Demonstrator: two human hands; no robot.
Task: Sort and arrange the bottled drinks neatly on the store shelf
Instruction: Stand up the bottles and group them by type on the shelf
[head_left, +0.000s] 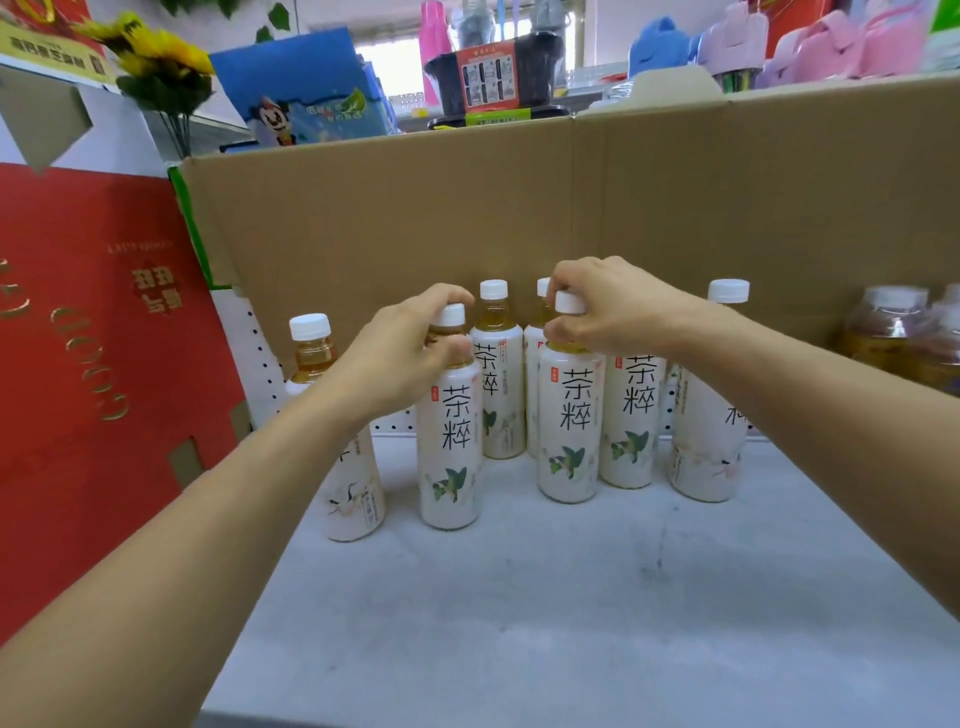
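Note:
Several white-labelled tea bottles with white caps stand upright on the pale shelf (545, 597). My left hand (400, 353) grips the neck of the front-left bottle (451, 457), fingers curled just under its cap. My right hand (608, 306) pinches the cap and neck of the front-middle bottle (569, 431). Behind them stand two more bottles (498, 384), one of them largely hidden. Another bottle (629, 426) stands just right of the one in my right hand. A bottle (311, 348) stands at the far left behind my left forearm, and one (709, 441) at the right.
A tall cardboard wall (519, 208) backs the shelf. A red gift box (98, 364) closes off the left side. Clear bottles of amber drink (893, 338) stand at the far right. The front of the shelf is bare grey surface.

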